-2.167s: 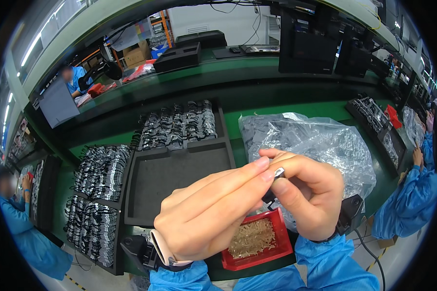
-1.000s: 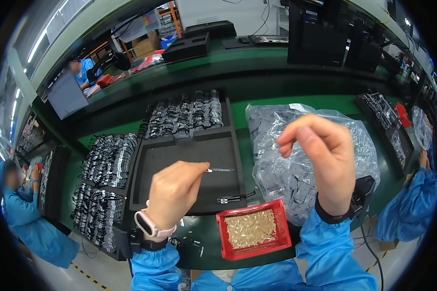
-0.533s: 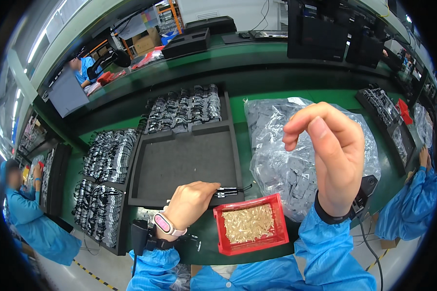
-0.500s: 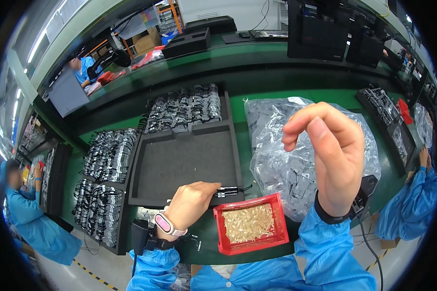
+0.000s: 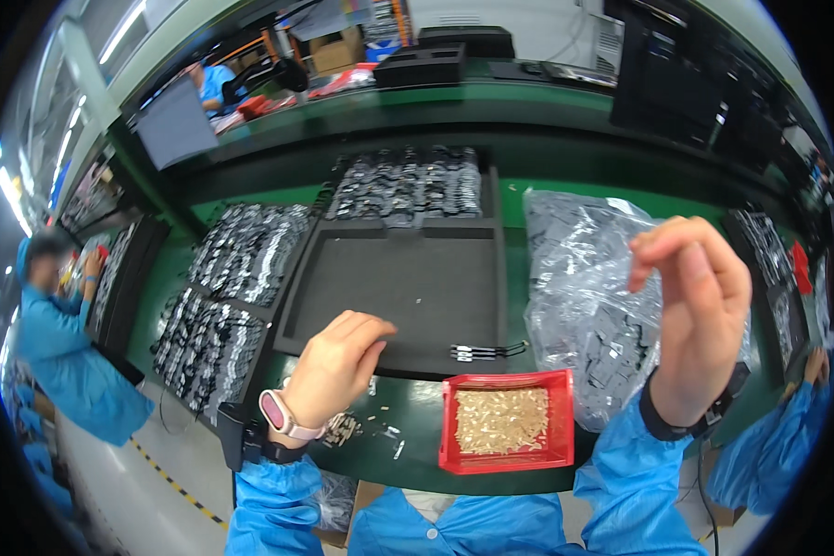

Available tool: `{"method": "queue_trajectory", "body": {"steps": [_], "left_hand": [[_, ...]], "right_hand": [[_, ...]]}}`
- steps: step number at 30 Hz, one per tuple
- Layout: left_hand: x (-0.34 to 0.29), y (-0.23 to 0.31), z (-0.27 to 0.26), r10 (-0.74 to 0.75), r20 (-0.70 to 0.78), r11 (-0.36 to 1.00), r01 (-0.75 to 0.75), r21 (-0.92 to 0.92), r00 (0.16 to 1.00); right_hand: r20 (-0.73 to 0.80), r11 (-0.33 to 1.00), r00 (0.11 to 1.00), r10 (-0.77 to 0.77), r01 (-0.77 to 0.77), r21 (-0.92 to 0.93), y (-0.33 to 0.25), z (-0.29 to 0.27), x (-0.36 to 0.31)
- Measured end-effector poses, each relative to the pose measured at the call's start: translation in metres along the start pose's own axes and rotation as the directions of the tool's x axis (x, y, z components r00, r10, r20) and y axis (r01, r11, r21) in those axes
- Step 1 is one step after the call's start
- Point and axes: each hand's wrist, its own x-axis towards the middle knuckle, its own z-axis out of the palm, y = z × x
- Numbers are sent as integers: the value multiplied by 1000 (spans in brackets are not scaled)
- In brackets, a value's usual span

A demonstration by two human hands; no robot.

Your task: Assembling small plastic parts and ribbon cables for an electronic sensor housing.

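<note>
My left hand [image 5: 332, 369] hovers over the front left edge of a black foam tray [image 5: 403, 278], its thumb apart from the fingers and nothing visible in it. At the tray's front right lie several thin black-and-silver cabled parts [image 5: 480, 352], apart from that hand. My right hand [image 5: 700, 320] is raised near a clear plastic bag [image 5: 588, 306] of flat grey pieces. Its fingers curl loosely, the thumb away from the fingertips, with nothing seen between them. Between my arms sits a red bin [image 5: 558, 454] of small brass-coloured pieces [image 5: 500, 422].
Rows of similar parts fill a tray on the left [image 5: 246, 255] and the tray's far section [image 5: 403, 185]. Loose brass-coloured pieces [image 5: 341, 429] lie by my left wrist. A monitor [image 5: 667, 74] stands at the back right. Blue-clothed people work at left [image 5: 79, 343] and right [image 5: 778, 426].
My left hand has let go of the cabled parts and drawn back to the left; they now lie in the tray. The whole view has shifted, and my right hand remains raised.
</note>
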Motion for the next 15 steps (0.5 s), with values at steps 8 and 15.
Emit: {"method": "queue_trajectory", "body": {"steps": [8,15], "left_hand": [[-67,-29,22,-108,177,987,85,134,978],[-64,-22,15,-241,327,953,160,257,914]], "right_hand": [[45,996,999,-23,27,-88,-1,5,-1],[140,984,990,-21,46,-174,-1,1,-3]]}}
